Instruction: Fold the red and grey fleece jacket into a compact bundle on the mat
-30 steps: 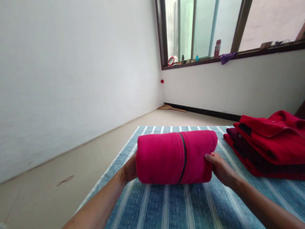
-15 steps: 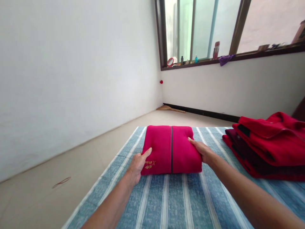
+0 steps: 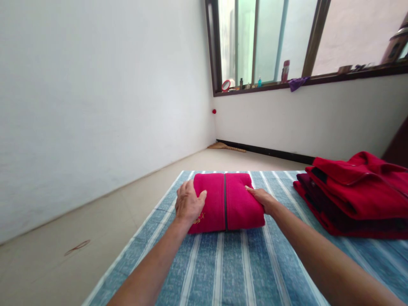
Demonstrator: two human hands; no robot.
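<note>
A folded magenta garment [image 3: 212,204] with a dark zipper down its middle and gold lettering at its lower left lies on the blue-and-white striped cloth [image 3: 210,272]. My left hand [image 3: 188,203] rests against the garment's left side, its thumb on top and its fingers along the left edge. On the right side, my right hand [image 3: 262,200] grips the garment, thumb on top and the other fingers hidden beneath or behind it.
To the right stands a stack of folded red and dark maroon garments [image 3: 366,191]. A broom [image 3: 226,147] lies on the floor by the far corner. Bottles and a round mirror [image 3: 226,85] line the window sill. A thin reddish loop [image 3: 77,247] is on the floor.
My left hand has moved up along the garment's left side, from the lower corner toward the upper edge. My right hand stays on the right side. The view has shifted slightly.
</note>
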